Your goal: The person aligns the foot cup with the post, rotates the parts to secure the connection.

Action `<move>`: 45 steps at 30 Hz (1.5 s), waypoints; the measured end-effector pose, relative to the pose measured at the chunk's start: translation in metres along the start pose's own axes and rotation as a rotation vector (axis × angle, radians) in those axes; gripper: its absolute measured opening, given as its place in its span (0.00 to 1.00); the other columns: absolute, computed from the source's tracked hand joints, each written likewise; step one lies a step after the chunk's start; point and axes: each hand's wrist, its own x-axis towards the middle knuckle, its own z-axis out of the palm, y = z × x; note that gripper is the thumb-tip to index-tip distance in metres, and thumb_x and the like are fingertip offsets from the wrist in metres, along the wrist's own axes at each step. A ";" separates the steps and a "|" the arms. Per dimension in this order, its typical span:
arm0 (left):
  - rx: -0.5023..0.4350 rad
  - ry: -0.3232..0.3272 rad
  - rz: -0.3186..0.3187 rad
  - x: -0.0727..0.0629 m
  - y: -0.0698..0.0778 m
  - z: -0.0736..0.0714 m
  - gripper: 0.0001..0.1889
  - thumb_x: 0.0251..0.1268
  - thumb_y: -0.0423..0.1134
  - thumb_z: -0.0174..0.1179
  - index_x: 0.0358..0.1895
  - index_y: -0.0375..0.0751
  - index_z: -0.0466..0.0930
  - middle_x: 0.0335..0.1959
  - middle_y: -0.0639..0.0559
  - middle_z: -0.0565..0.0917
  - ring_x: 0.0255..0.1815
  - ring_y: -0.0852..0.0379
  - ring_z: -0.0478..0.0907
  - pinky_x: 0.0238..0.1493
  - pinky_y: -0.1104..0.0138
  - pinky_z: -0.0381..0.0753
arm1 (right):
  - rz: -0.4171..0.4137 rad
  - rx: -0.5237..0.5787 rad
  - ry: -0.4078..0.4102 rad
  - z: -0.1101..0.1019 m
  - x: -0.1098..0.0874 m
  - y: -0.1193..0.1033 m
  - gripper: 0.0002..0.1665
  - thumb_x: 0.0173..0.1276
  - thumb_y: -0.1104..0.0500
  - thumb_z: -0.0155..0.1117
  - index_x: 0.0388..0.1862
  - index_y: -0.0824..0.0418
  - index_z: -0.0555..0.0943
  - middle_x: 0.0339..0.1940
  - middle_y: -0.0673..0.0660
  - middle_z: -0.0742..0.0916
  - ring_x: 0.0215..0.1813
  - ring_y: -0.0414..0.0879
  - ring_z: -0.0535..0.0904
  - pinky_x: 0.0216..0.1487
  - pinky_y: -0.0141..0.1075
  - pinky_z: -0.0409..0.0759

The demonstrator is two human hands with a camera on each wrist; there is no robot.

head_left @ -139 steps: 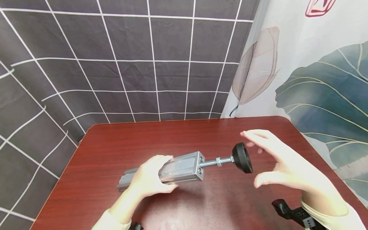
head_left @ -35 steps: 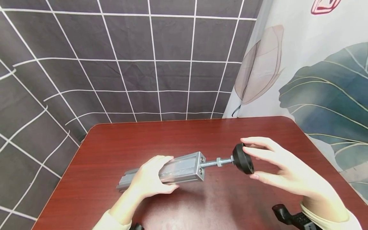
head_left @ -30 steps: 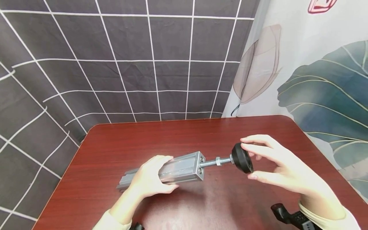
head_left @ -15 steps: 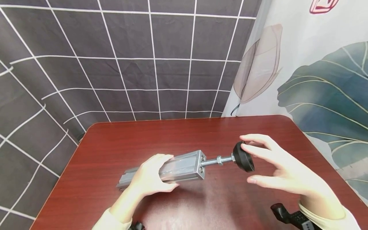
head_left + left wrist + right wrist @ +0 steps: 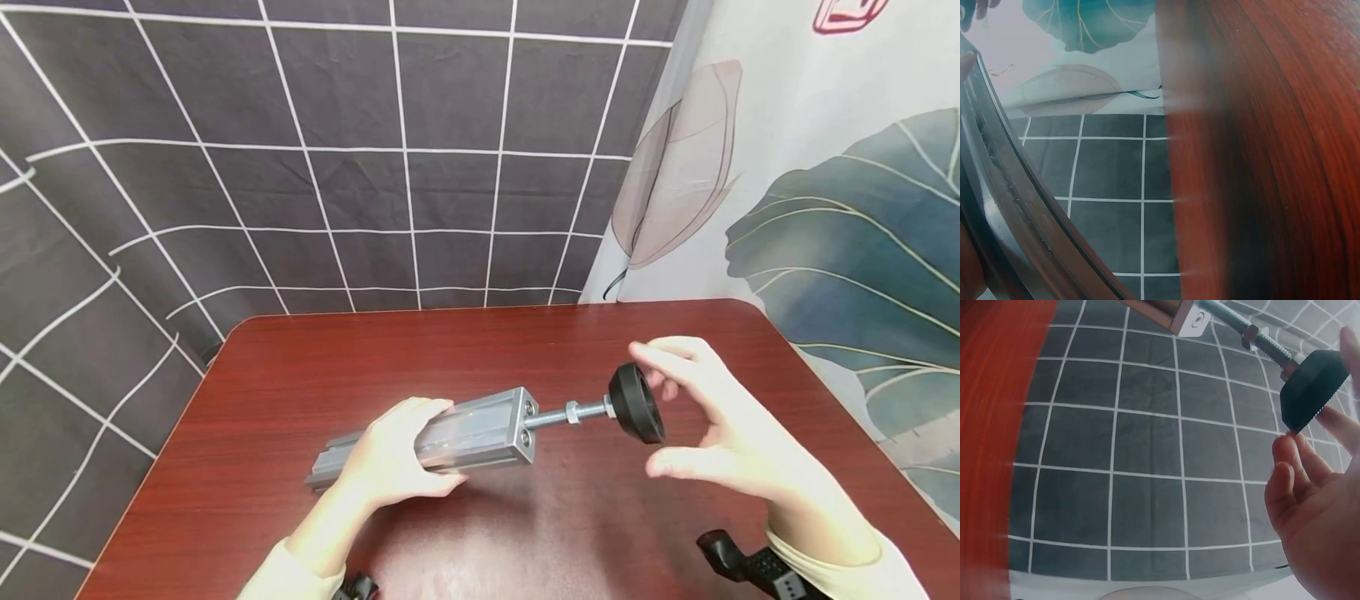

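My left hand [image 5: 397, 458] grips a grey aluminium profile [image 5: 480, 429], thumb on the near side and fingers over the top. The profile is held tilted over the table, its right end raised. From that end sticks a threaded rod [image 5: 551, 417] with a hex nut [image 5: 572, 412], ending in a black levelling foot [image 5: 636, 403]. My right hand [image 5: 720, 425] is spread around the foot's right side, thumb below and fingers above. In the right wrist view, fingertips [image 5: 1285, 447] lie close under the foot's edge [image 5: 1313, 387]; contact is unclear. The left wrist view shows the profile's [image 5: 1016, 187] long side.
A red-brown wooden table [image 5: 360, 354] lies beneath. Behind it hangs a dark grey cloth with white grid lines [image 5: 450, 100], and at the right a white leaf-print curtain [image 5: 810, 225]. A black wrist device [image 5: 750, 567] sits on the right forearm.
My right thumb and fingers were on the foot about a second ago; they have since spread apart from it. The left hand keeps its grip, and the profile has risen slightly in view.
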 end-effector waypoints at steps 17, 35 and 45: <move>0.009 -0.007 -0.007 0.001 0.000 0.000 0.40 0.25 0.55 0.76 0.52 0.43 0.78 0.45 0.54 0.81 0.46 0.57 0.76 0.45 0.63 0.76 | -0.003 -0.019 -0.070 -0.007 -0.004 0.001 0.37 0.57 0.43 0.66 0.58 0.67 0.75 0.55 0.55 0.76 0.45 0.37 0.72 0.42 0.23 0.69; -0.011 -0.047 -0.043 0.002 0.005 0.002 0.39 0.27 0.55 0.75 0.52 0.45 0.78 0.46 0.56 0.80 0.46 0.59 0.76 0.47 0.64 0.75 | -0.143 -0.028 -0.149 -0.022 0.003 -0.008 0.34 0.63 0.45 0.63 0.59 0.69 0.73 0.62 0.63 0.72 0.63 0.46 0.66 0.60 0.28 0.62; 0.001 -0.035 -0.026 0.000 0.004 0.003 0.39 0.26 0.55 0.76 0.51 0.45 0.78 0.45 0.55 0.80 0.46 0.59 0.76 0.46 0.64 0.75 | 0.016 -0.003 -0.102 -0.013 -0.004 0.001 0.40 0.52 0.43 0.72 0.59 0.65 0.75 0.48 0.52 0.76 0.42 0.36 0.70 0.36 0.24 0.69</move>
